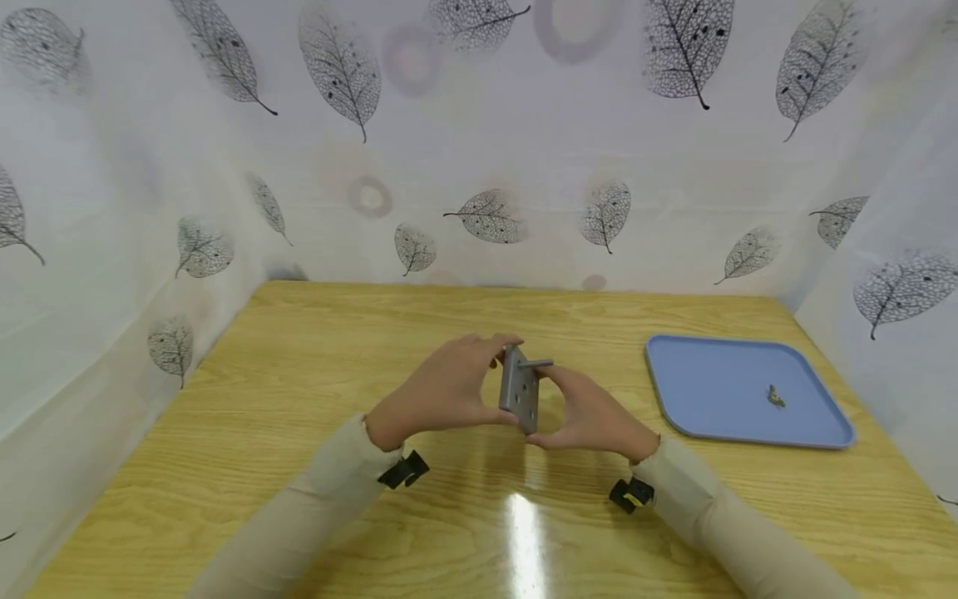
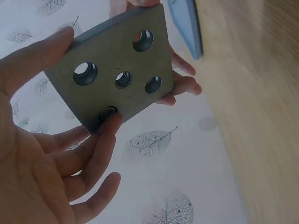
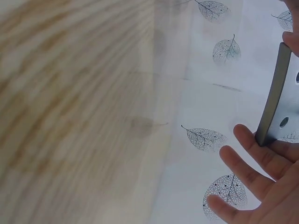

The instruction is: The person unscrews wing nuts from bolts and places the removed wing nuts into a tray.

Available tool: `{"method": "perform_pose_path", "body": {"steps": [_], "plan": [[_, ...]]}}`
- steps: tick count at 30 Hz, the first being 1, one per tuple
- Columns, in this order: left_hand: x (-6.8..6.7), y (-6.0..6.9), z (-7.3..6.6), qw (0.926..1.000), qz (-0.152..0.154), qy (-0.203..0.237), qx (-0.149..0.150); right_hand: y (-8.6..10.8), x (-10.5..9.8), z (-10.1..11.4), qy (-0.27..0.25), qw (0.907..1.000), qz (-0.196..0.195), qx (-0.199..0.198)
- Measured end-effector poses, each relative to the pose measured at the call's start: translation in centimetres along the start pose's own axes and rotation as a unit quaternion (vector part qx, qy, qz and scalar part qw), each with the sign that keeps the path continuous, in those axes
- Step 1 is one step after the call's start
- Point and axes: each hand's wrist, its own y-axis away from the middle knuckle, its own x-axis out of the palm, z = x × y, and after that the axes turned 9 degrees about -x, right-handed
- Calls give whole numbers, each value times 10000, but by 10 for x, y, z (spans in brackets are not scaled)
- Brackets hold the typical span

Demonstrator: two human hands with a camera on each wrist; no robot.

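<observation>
A grey square metal plate [image 1: 509, 384] is held upright above the table between both hands. Round holes go through it in the left wrist view, and the middle one is threaded. From its upper part a thin metal rod [image 1: 536, 363] sticks out to the right in the head view. My left hand [image 1: 447, 389] pinches the plate between thumb and fingers, one fingertip covering part of a lower hole. On the other side, my right hand [image 1: 595, 416] grips the plate by its edges. The right wrist view shows only part of the plate [image 3: 275, 100], with several right fingers spread.
A blue tray [image 1: 718, 374] lies on the table at the right, bearing small brass-coloured metal pieces [image 1: 775, 397]. The wood-grain table [image 1: 299, 374] is bordered at the back and sides by pale leaf-printed curtains [image 1: 479, 166].
</observation>
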Motion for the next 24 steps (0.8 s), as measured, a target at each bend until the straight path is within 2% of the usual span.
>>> {"method": "perform_pose_path", "body": {"steps": [6,11,17,24], "plan": [[8,-4,9,9963,286,694,-422,-4,-6,-4,368,9993,-2,6],[16,-10,21,9834,540,1557,-759,-10,-14,-7,711,9974,118,38],[30,-23,39,9557,731,2511,-1349,-25,-21,-18,960,9943,426,190],[53,-45,64,9046,954,3427,-2348,-49,-24,-39,1022,9893,901,521]]}}
